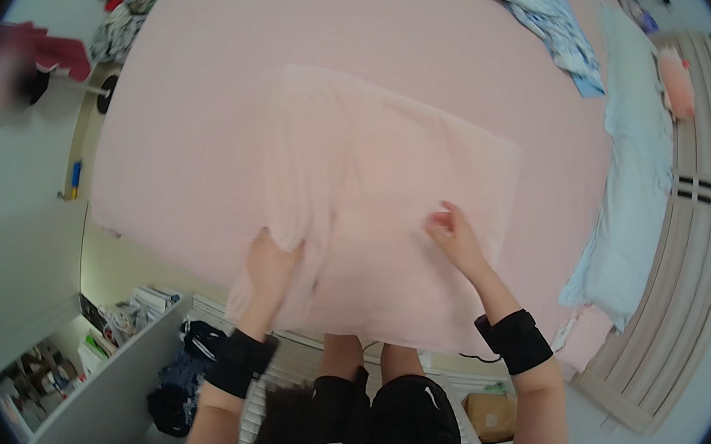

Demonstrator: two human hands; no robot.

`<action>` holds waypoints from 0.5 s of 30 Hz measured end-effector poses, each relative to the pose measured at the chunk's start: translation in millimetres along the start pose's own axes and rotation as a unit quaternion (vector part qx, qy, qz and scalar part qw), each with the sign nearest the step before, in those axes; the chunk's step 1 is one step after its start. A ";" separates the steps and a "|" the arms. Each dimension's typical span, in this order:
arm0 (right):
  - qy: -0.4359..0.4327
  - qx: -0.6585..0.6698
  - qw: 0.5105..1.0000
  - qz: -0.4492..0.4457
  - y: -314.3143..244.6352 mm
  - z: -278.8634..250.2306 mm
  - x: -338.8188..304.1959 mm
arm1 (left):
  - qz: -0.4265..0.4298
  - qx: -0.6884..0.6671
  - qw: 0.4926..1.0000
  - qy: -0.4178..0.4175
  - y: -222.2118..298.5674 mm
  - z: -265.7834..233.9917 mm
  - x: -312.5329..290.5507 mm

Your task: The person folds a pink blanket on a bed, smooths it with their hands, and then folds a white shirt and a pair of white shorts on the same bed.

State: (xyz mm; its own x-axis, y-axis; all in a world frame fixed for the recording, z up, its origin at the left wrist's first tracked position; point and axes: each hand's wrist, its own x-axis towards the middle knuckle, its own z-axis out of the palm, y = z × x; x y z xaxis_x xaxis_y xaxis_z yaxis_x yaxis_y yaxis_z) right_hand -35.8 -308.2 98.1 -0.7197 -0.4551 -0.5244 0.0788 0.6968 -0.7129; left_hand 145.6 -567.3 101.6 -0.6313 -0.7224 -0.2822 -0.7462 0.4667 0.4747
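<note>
A thin pale pink cloth [413, 176] lies roughly square on the near part of the bed, with loose folds running along its left side. My left hand [274, 261] is closed on the gathered left part of this cloth near the bed's front edge; its fingertips are partly hidden in the fabric. Over the right half of the cloth, my right hand [456, 236] is held with curled fingers, and no fabric shows pinched in them. Both of my wrists wear black bands.
A pink sheet [203, 99] covers the bed. Blue-and-white patterned fabric [544, 29] lies at the far right, beside a long pale blue pillow [632, 183] and a slatted headboard [692, 234]. An open storage unit [115, 370] stands at lower left; a brown box [491, 416] is at lower right.
</note>
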 end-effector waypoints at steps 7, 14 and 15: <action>0.054 -0.144 0.985 -0.084 -154.6 158.6 41.4 | 0.027 0.058 0.998 0.019 33.5 25.7 -59.5; 0.032 -0.292 0.956 0.022 -139.5 185.5 88.1 | 0.050 0.005 0.998 0.035 38.3 35.1 -56.1; 0.022 -0.272 0.962 0.033 -140.7 181.2 89.8 | 0.044 -0.015 0.998 0.030 37.6 28.4 -52.1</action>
State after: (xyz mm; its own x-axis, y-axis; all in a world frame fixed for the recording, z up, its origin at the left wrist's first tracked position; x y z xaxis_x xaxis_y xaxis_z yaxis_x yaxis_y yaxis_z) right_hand 13.5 -547.5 66.9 -0.7542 -0.3853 -0.5317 -0.2386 0.9152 -0.3247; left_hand 144.4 -497.6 110.5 -0.6799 -0.7087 -0.1885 -0.6809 0.5147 0.5210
